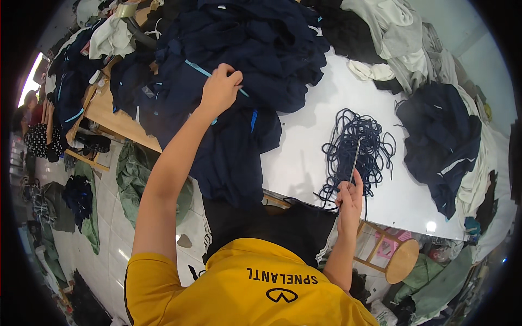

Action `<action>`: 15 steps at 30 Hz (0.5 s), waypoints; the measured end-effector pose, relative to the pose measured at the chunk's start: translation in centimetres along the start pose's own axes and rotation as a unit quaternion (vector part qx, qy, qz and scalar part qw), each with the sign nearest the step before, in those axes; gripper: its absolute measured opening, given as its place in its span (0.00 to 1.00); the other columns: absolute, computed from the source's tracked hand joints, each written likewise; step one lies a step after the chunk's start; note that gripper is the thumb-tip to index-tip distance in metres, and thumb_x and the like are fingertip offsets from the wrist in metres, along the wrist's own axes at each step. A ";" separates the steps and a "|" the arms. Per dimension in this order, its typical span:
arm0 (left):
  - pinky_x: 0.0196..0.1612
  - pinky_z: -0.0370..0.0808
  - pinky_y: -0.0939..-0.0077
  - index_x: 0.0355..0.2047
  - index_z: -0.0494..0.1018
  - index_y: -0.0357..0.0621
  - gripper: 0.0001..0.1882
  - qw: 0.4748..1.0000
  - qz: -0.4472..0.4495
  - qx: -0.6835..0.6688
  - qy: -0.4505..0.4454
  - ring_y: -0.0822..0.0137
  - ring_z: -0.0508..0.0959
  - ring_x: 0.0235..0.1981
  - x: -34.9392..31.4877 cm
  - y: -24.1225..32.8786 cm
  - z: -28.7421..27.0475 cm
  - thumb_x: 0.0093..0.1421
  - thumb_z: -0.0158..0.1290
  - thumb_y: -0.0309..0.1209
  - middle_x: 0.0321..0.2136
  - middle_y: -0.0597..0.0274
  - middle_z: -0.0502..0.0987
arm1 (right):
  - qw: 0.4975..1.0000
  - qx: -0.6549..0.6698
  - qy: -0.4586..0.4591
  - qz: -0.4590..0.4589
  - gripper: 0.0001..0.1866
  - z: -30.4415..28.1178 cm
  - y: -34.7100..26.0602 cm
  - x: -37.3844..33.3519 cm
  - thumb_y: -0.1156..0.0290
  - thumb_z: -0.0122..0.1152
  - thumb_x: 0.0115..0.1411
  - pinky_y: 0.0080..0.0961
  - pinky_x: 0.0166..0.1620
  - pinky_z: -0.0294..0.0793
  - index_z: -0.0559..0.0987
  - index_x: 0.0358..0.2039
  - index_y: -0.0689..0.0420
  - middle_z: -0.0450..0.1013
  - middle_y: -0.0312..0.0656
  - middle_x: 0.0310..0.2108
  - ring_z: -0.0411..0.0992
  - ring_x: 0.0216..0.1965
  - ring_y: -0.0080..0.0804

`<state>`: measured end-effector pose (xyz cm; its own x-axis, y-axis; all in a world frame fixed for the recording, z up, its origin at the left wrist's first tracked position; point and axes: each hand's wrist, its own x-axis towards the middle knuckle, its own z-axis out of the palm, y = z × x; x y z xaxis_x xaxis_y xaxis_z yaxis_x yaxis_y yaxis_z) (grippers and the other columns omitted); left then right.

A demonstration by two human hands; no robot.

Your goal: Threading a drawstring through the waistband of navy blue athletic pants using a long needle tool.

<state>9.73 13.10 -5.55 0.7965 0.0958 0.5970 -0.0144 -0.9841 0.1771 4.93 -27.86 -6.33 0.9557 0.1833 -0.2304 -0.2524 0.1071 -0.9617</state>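
Observation:
A large heap of navy garments (239, 38) spreads over the far middle of the white table. My left hand (220, 88) is closed on navy cloth in this heap, beside a light blue strip (197, 67); its fingertips are partly hidden. One navy garment (228, 157) hangs from the heap over the near table edge toward my lap. My right hand (349, 196) is closed around a thin metal rod (356, 157) that points away from me. The rod lies across a tangled pile of navy cord (345, 127), and a length of cord hangs down near the right hand.
More navy cloth (440, 136) lies at the right, beside white and grey cloth (399, 32). A round wooden stool (402, 262) stands below the table's right side. At the left are a wooden table (122, 119), green cloth (136, 179) on the floor and another person (43, 136).

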 end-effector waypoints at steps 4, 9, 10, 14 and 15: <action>0.28 0.65 0.72 0.24 0.62 0.46 0.10 0.960 -0.097 -0.224 -0.138 0.64 0.71 0.23 1.4 4.0 -2.6 0.59 0.53 0.26 0.18 0.65 0.65 | 0.999 0.022 0.012 0.036 0.26 0.1 0.9 -0.4 0.73 0.50 0.65 0.11 0.25 0.56 0.58 0.62 0.56 0.66 0.32 0.30 0.58 0.24 0.13; 0.29 0.55 0.87 0.23 0.57 0.50 0.15 0.757 -0.145 -0.637 -0.002 0.83 0.54 0.24 3.2 12.5 -11.6 0.61 0.51 0.24 0.23 0.77 0.56 | 0.999 0.001 -0.028 0.018 0.28 0.5 0.5 -0.5 0.76 0.51 0.62 0.11 0.26 0.57 0.57 0.62 0.57 0.65 0.32 0.30 0.59 0.24 0.13; 0.41 0.69 0.82 0.40 0.71 0.40 0.09 0.688 -0.105 -0.717 0.019 0.78 0.72 0.34 2.0 12.1 -13.1 0.58 0.53 0.27 0.33 0.69 0.72 | 0.999 -0.008 -0.040 0.029 0.31 0.7 0.1 -0.6 0.75 0.52 0.61 0.11 0.27 0.59 0.55 0.64 0.54 0.67 0.33 0.34 0.60 0.26 0.13; 0.54 0.67 0.72 0.53 0.65 0.38 0.22 0.777 -0.036 -0.595 0.201 0.66 0.73 0.47 -2.5 11.6 -18.6 0.64 0.45 0.40 0.43 0.60 0.74 | 0.992 -0.047 -0.113 -0.042 0.38 1.7 1.2 -0.6 0.78 0.54 0.60 0.11 0.34 0.63 0.47 0.66 0.53 0.65 0.36 0.38 0.61 0.30 0.15; 0.37 0.59 0.82 0.41 0.60 0.49 0.12 0.533 0.087 -0.806 0.242 0.78 0.63 0.31 1.0 15.9 -21.4 0.66 0.43 0.42 0.30 0.71 0.64 | 0.988 -0.057 -0.128 -0.058 0.40 1.8 2.1 -0.5 0.78 0.54 0.60 0.12 0.36 0.65 0.45 0.67 0.52 0.65 0.37 0.39 0.62 0.31 0.16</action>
<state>-2.65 0.76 14.65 0.4544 0.4361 0.7768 -0.8743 0.3856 0.2949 3.63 -25.97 -7.97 0.9035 0.4198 -0.0862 -0.1103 0.0333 -0.9933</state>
